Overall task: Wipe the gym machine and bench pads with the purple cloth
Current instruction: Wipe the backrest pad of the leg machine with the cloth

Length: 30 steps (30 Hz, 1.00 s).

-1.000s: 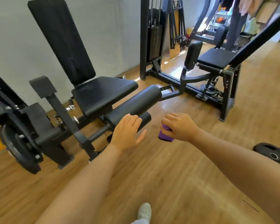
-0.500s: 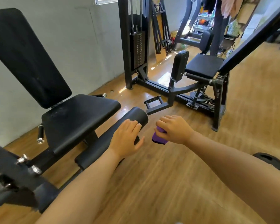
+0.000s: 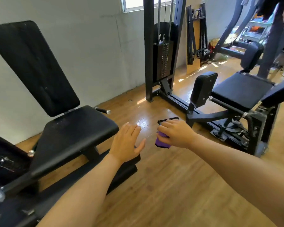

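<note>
Two hands: both reach forward over the wooden floor (image 3: 162, 185), between two black machines
Left hand (image 3: 126, 141): palm down, fingers straight and a little spread, thumb out to the side; it holds nothing and hangs just above the end of the black roller pad (image 3: 121, 174); contact with the pad cannot be told
Right hand (image 3: 175, 133): fingers curled round the purple cloth (image 3: 161, 141), knuckles up
Purple cloth: bunched under the right hand, only its lower part shows below the fingers; it is in the air, near the left hand's thumb but apart from it
Seat pad (image 3: 72, 135): black, left of the left hand, with the tilted back pad (image 3: 31, 66) above it
Second machine: its bench pad (image 3: 241, 89) and small upright pad (image 3: 203, 87) stand to the right, behind the right hand
Weight stack (image 3: 162, 61): upright against the wall, in the middle
</note>
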Each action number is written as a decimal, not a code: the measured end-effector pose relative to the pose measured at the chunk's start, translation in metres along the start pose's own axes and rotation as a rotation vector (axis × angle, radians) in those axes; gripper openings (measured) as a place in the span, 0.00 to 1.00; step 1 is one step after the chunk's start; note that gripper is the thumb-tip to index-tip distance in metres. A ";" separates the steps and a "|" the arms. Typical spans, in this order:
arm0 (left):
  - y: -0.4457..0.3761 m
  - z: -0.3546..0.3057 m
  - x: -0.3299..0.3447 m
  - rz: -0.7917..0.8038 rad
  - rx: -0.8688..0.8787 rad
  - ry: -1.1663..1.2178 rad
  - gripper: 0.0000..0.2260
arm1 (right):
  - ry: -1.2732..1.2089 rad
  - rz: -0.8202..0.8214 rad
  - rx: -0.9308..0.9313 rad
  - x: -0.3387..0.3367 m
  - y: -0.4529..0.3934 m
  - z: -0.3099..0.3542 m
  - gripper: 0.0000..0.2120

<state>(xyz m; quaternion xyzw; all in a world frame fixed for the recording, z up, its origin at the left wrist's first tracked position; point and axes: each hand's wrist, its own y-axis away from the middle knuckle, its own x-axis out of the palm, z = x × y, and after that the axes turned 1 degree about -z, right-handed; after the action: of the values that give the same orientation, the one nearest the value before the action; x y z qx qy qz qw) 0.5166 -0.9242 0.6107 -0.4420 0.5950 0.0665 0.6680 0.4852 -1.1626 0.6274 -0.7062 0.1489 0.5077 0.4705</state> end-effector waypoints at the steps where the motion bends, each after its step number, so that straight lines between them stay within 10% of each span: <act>1: -0.010 -0.002 0.005 0.001 -0.006 -0.010 0.17 | -0.008 -0.010 -0.003 0.002 -0.003 -0.015 0.15; 30: -0.170 0.223 0.110 0.055 -0.376 -0.405 0.18 | -0.277 -0.010 -0.543 0.226 -0.318 -0.234 0.17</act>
<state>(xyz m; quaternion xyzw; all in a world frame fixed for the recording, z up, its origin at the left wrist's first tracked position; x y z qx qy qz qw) 0.8160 -0.9251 0.5813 -0.5195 0.4384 0.2807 0.6776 0.9383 -1.1296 0.6063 -0.7308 -0.0615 0.6182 0.2829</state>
